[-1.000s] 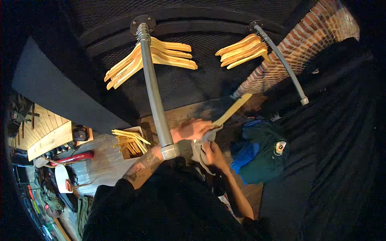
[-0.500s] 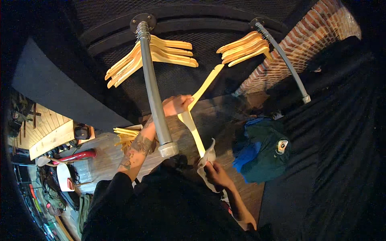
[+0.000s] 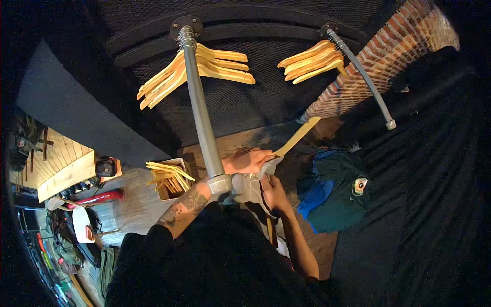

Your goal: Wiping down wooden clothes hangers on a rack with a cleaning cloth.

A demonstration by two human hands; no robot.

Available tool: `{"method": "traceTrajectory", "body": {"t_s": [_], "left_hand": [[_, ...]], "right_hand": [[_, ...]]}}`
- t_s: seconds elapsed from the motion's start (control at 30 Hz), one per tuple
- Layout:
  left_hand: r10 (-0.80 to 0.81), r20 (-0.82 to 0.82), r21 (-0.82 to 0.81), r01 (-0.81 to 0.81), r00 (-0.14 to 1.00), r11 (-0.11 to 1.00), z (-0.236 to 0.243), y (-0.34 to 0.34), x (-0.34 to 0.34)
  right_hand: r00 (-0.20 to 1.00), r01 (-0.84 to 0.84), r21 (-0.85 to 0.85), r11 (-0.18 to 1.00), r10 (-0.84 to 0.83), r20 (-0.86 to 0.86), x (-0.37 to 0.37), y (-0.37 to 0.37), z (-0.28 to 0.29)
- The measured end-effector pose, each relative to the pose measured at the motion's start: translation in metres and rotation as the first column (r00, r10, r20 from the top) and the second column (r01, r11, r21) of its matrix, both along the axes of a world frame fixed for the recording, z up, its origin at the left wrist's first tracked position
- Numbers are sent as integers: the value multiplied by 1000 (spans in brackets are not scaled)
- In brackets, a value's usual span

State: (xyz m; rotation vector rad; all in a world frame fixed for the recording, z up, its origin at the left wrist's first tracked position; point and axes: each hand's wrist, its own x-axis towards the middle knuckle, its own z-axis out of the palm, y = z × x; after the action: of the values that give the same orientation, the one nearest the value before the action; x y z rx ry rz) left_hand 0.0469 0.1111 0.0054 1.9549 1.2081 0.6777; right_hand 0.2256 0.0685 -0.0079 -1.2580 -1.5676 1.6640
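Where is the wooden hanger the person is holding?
In the head view, the wooden hanger sits near the middle, held by the left hand, sticking up to the right of the metal rail, above the green clothes pile.

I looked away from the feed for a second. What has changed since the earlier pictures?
The left hand lowered the wooden hanger it had raised; both hands now meet at the pale garment, the right hand gripping it. The rail hangers and green clothes stayed put.

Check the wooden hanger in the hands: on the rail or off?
Off. The wooden hanger is held below the rail by the left hand.
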Motion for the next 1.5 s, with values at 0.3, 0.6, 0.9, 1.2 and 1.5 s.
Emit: {"method": "traceTrajectory", "body": {"t_s": [0.3, 0.6, 0.9, 1.2, 1.5], "left_hand": [[143, -93, -137, -155, 985, 978, 27, 21, -65], [159, -362, 306, -43, 918, 951, -3, -5, -46], [222, -546, 341, -28, 808, 940, -44, -11, -52], [212, 12, -75, -211, 977, 975, -34, -32, -43], [37, 145, 117, -55, 989, 992, -15, -41, 21]], "right_hand": [[951, -283, -22, 959, 284, 121, 29, -41, 19], [944, 53, -124, 991, -9, 328, 86, -67, 29], [890, 287, 53, 956, -287, 354, 127, -45, 63], [889, 324, 635, 702, -455, 50, 153, -57, 55], [848, -128, 477, 869, -154, 508, 34, -13, 53]]}}
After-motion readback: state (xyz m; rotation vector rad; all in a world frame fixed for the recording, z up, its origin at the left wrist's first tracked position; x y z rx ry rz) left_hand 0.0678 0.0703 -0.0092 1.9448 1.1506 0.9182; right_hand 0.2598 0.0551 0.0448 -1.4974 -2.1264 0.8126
